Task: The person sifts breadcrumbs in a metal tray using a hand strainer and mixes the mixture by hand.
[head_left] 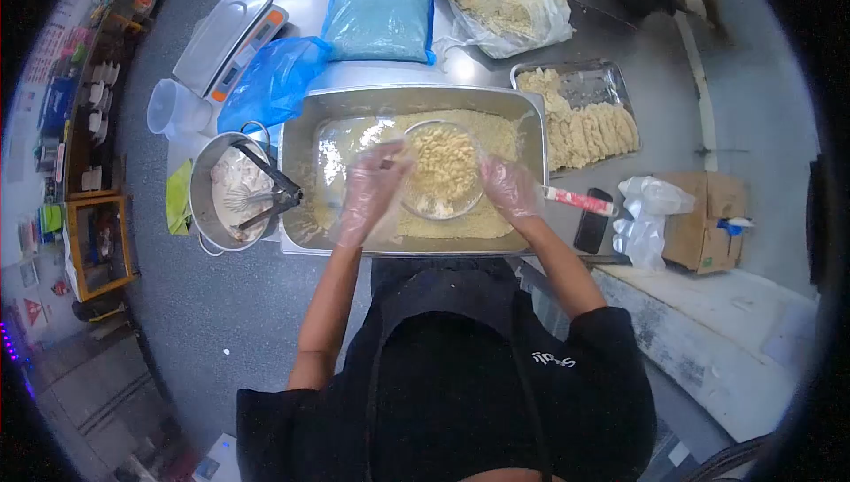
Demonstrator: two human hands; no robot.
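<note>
A round sieve (444, 170) full of pale, lumpy breading crumbs is held above a deep steel pan (297, 232). My left hand (374, 183), in a clear plastic glove, is closed at the sieve's left rim, its fingertips slightly blurred. On the opposite side my right hand (511, 188), gloved the same way, grips the rim where the handle begins. The red-and-white handle (580, 200) sticks out to the right beyond that hand. Fine yellowish breading (505, 132) covers the pan's right side, while bare metal shows at the left.
A pot (204, 190) with pale, wet pieces, a whisk and tongs stands left. A tray (611, 84) of breaded pieces lies right, near a phone (591, 221) and carton (708, 221). Behind are a scale (226, 44), blue bags (379, 20) and a crumb bag (505, 0).
</note>
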